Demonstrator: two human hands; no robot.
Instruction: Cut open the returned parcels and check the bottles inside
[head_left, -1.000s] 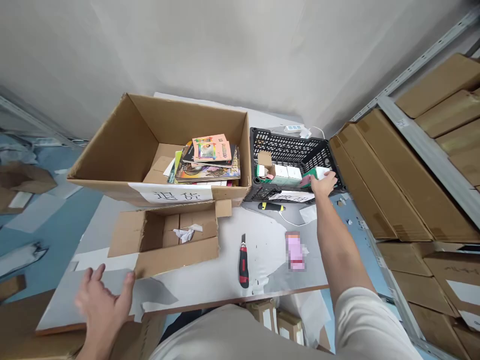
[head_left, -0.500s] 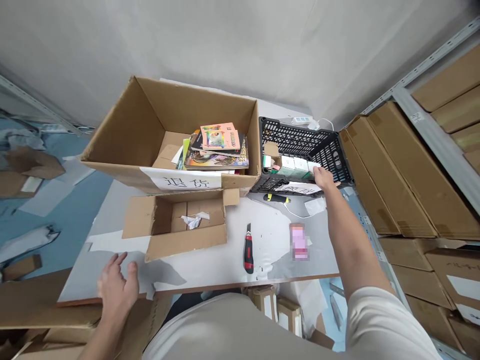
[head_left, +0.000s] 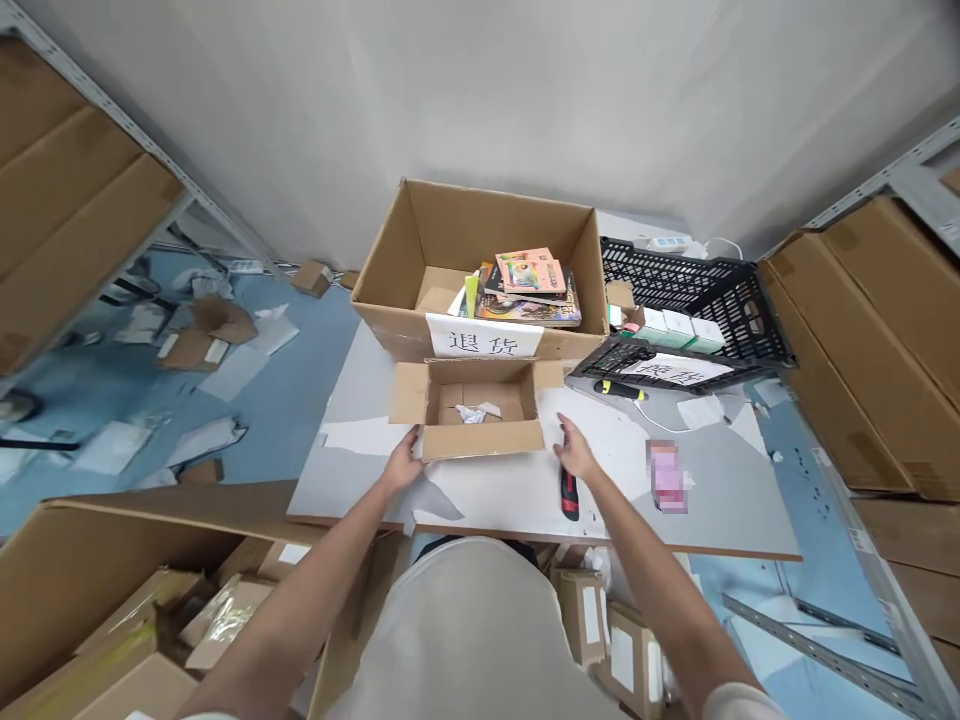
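Note:
A small cardboard box point(head_left: 484, 438) stands on the table with its flaps spread and crumpled white paper point(head_left: 474, 412) inside. My left hand point(head_left: 403, 466) is at its front left corner, fingers stretched under the left flap; whether they touch the box I cannot tell. On the other side, my right hand point(head_left: 574, 450) is open and holds nothing, a little apart from the box's right wall. Just below that hand lies a red and black utility knife point(head_left: 570, 497), its upper end hidden by the hand.
Behind stands a large carton point(head_left: 390, 325) holding books point(head_left: 529, 290). Right of it, a black crate point(head_left: 765, 330) contains white-green boxes point(head_left: 679, 330). A yellow-black cutter point(head_left: 619, 390) and a blurred pink item point(head_left: 667, 478) lie on the table point(head_left: 720, 520). Parcels fill a carton point(head_left: 75, 515) lower left.
My right hand has left the white-green boxes in the crate and come to the small box's right side. My left hand has moved up to its left corner. The view has shifted left.

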